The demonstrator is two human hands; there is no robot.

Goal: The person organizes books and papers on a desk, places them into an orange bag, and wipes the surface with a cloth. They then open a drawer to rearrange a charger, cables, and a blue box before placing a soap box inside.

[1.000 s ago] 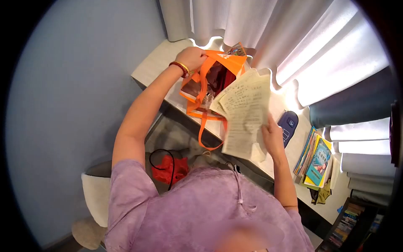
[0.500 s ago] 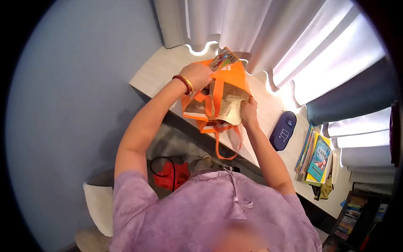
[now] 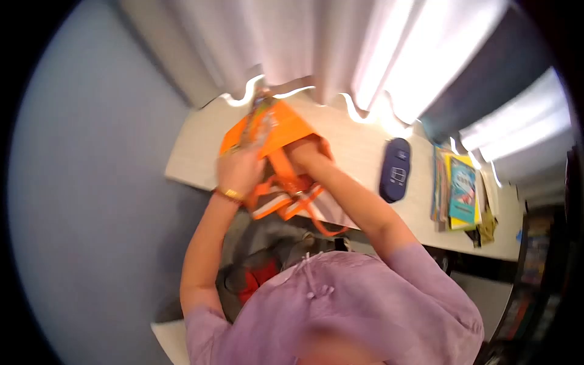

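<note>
An orange bag with looped handles lies tilted on the desk, its mouth toward me. My left hand is at the bag's left side, blurred, closed around a thin colourful booklet that sticks up past its fingers and lies along the bag. My right hand reaches into the mouth of the bag; its fingers are hidden inside, so what they touch does not show. Orange straps hang over the desk's front edge below my hands.
A dark blue case lies on the pale desk to the right. Beyond it is a pile of books. Curtains hang behind the desk, and a wall stands at the left. Something red is on the floor.
My left hand has moved left and toward me with the booklet. My right hand has left the bag's right rim and gone into the bag. The view has shifted.
</note>
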